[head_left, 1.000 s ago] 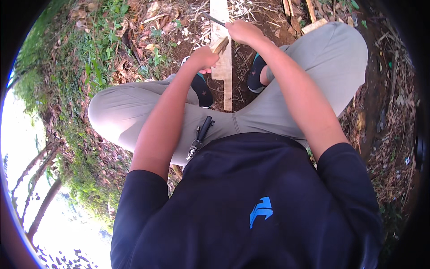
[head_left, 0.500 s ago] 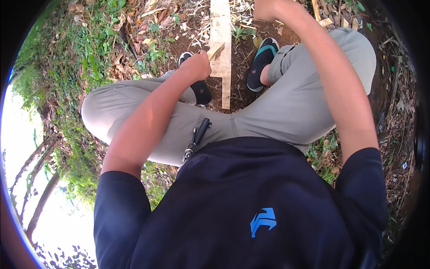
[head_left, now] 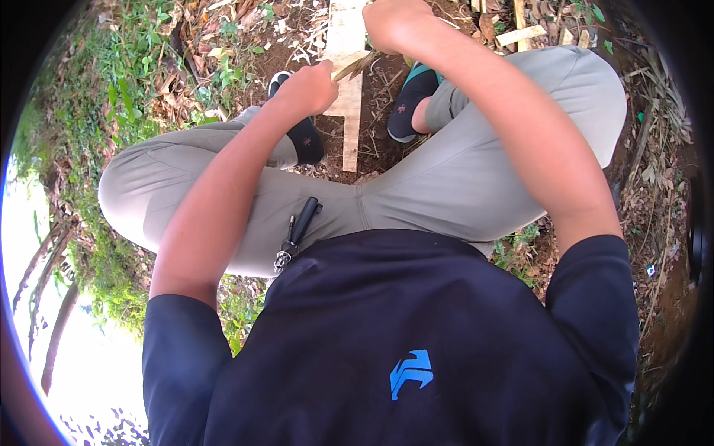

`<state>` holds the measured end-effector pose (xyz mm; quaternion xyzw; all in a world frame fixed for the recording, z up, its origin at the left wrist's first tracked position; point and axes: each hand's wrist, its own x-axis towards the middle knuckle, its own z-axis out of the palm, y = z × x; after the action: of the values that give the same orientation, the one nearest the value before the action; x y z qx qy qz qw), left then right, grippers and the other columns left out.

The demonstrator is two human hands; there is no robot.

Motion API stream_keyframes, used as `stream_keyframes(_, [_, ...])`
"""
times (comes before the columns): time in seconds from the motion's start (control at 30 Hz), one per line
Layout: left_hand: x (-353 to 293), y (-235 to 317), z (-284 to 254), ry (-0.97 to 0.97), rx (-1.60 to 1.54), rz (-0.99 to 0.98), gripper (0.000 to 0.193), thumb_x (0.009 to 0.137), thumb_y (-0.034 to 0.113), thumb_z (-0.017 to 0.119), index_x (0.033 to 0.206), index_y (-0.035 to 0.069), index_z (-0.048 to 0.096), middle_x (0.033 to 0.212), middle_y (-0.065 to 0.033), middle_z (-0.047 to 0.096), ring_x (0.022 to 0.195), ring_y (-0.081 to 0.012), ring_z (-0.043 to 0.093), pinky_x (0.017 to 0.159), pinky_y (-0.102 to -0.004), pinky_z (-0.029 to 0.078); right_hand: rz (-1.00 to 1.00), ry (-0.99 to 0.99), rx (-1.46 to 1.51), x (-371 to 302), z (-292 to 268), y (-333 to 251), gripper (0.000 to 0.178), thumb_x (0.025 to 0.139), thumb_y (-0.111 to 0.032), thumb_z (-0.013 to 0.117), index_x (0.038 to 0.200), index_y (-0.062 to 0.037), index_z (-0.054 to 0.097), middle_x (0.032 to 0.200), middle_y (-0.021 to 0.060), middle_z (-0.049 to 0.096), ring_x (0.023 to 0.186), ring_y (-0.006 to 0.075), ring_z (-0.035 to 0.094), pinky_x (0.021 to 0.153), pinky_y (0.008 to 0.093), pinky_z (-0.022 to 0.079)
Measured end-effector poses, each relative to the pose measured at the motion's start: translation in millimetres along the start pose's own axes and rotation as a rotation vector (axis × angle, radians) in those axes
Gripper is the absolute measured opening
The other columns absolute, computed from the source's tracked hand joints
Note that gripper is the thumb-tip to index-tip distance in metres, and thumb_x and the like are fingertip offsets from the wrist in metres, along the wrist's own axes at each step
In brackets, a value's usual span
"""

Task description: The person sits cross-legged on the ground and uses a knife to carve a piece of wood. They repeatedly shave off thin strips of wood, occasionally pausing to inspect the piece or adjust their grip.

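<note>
Grips a rough, splintered wood piece (head_left: 346, 70) at twelve o'clock in left hand (head_left: 309, 91), over a flat, pale, step-cut plank (head_left: 351, 145). Extends right hand (head_left: 394, 26) near twelve; cannot tell fingers' grip.

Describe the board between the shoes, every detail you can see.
The board is pale, bare wood with straight edges. Its wide part steps in on the left near the wearer, leaving a narrow tongue along the right side. It appears to lie flat on the soil, pointing away; its far end runs out of the picture. The left hand and its stick partly cover it; whether either touches it is unclear.
</note>
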<state>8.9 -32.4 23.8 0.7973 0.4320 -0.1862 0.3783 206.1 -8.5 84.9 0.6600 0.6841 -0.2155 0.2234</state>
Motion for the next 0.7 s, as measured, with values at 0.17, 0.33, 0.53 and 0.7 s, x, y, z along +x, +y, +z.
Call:
stream_keyframes(0.17, [-15.3,-2.8,-24.0,0.024,0.077,-0.046,0.038,0.09,0.023,0.054,0.122,0.002,0.052,0.097,-0.0287,0.065,0.095,-0.0457,0.061,0.084,-0.0521,0.047,-0.038,0.053,-0.012,6.8,1.1,-4.2,0.022,0.08,-0.013,0.065,0.099,-0.0078,0.075,0.103,0.0124,0.072,0.098,0.0262,0.069,0.079,0.0393,0.056])
stream_keyframes(0.33, [-12.7,-15.7,-46.4,0.018,0.246,0.015,0.038,0.089,0.022,0.057,0.122,0.003,0.055,0.089,-0.0232,0.068,0.082,-0.0386,0.067,0.076,-0.0477,0.051,-0.142,0.108,0.096,4.8,7.1,-14.2,0.021,0.08,-0.016,0.063,0.096,-0.0079,0.075,0.099,0.0122,0.072,0.094,0.0261,0.07,0.076,0.0388,0.056])
stream_keyframes(0.53, [1.3,0.6,-45.5,-0.033,0.027,-0.055,0.041,0.088,0.026,0.062,0.124,0.006,0.061,0.07,-0.0109,0.067,0.063,-0.0208,0.066,0.065,-0.0383,0.053,-0.118,0.081,0.091,-11.5,10.3,-10.6,0.022,0.074,-0.005,0.067,0.095,-0.005,0.074,0.098,0.0135,0.072,0.09,0.0267,0.071,0.073,0.0383,0.057])
stream_keyframes(0.7, [2.5,17.4,-43.5,-0.017,0.022,-0.066,0.044,0.088,0.035,0.06,0.122,0.007,0.061,0.1,-0.0262,0.067,0.099,-0.0419,0.064,0.089,-0.0479,0.049,-0.116,-0.054,0.073,-10.6,6.3,-5.5,0.027,0.071,-0.009,0.073,0.098,-0.0063,0.074,0.099,0.0101,0.072,0.09,0.0247,0.07,0.069,0.039,0.058])
